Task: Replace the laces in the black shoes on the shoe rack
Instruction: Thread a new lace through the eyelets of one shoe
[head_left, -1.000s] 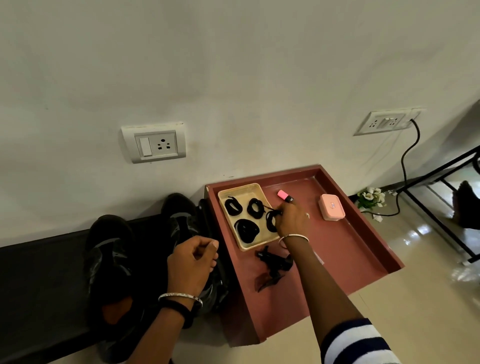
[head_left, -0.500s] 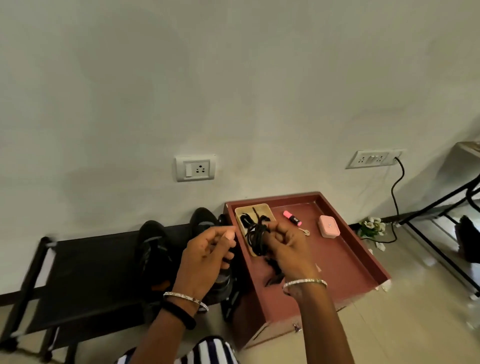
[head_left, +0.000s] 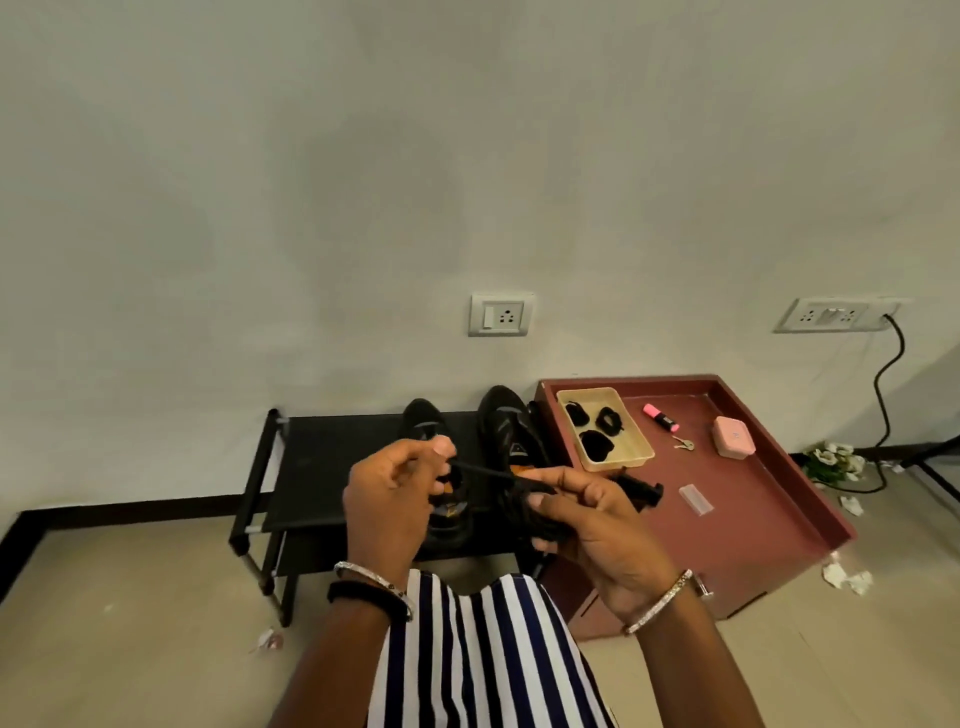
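A coiled lace (head_left: 524, 514) has been lifted from the beige tray (head_left: 631, 441), where three coils are left instead of four, and brought before the black shoes (head_left: 506, 423) on the shoe rack (head_left: 322, 457); unwinding is judged to be under way, threading not yet begun. The bundle is gripped in the curled fingers of the right hand (head_left: 597, 530); one free end is drawn taut to the left hand (head_left: 389, 499) and pinched there between thumb and fingertip.

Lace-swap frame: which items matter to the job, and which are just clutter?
Job: left hand, right hand, black lace held between them, black shoes, shoe rack, coiled laces in the beige tray.

Lying about: pink highlighter, keys, pink case, clear plastic piece on the red table; flowers beside it.
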